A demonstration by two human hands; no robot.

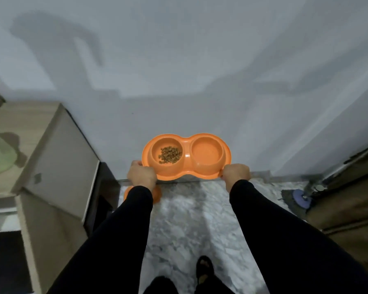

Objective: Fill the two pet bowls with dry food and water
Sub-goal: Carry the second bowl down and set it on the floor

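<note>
Marble floor (185,219); grey wall (179,60); wooden cabinet (40,158) leftward.

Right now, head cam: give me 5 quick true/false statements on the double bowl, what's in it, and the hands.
1. Both hands hold the orange double bowl, the left hand at its left end and the right hand at its right end. True.
2. The dry food lies in the right compartment. False: it lies in the left compartment.
3. The right compartment holds kibble too. False: no kibble in it; whether it holds water cannot be told.
4. The bowl rests on the marble floor. False: it is held up above the floor.
5. The person wears black sleeves. True.
</note>
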